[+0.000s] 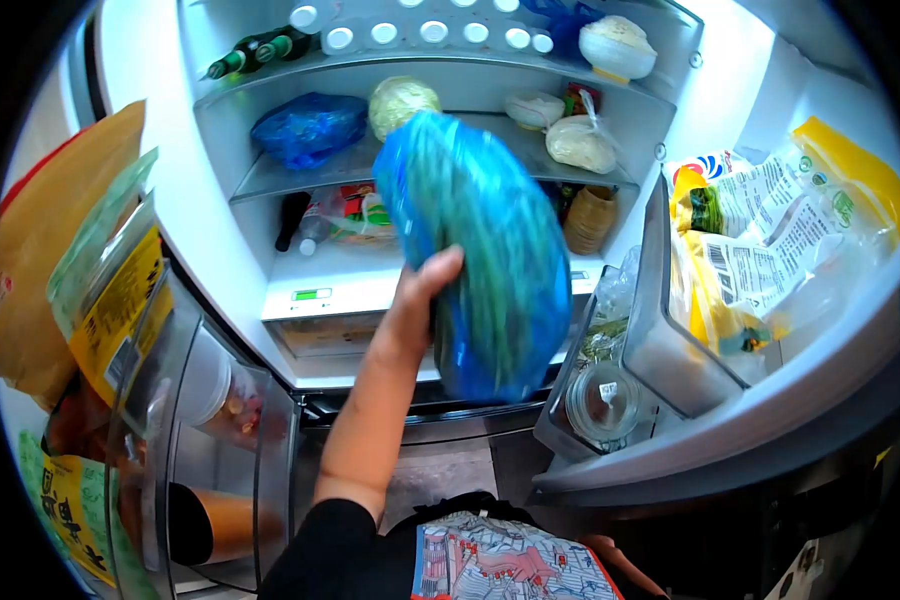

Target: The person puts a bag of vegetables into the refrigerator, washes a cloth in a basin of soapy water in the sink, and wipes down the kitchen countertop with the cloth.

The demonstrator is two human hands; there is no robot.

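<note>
Head view: my left hand (420,285) is gripping a blue plastic bag (505,260) packed with long green contents, probably vegetables. The thumb lies along the bag's left edge; the fingers are hidden behind it. The bag is held up in front of the refrigerator's shelves, steeply tilted, between the two swung-out doors. The right hand is out of view and I cannot tell its state.

Handling notes:

1. Support the load. The bag hangs well out to the right of the grip, so I judge that it could sag or twist; a palm under its middle would help.

2. Hold only as firmly as needed. The film looks thin and slippery, and hard pressure could bruise the contents.

3. Check clearance. In this view the bag overlaps the cabbage (402,102) on the middle shelf (255,180); I cannot tell whether they touch. A loose cabbage could roll if nudged.

4. Watch the sides. The right door's bin (658,325) and the glass jar (602,402) stand beside the working space, so any movement should be slow and straight.
</note>
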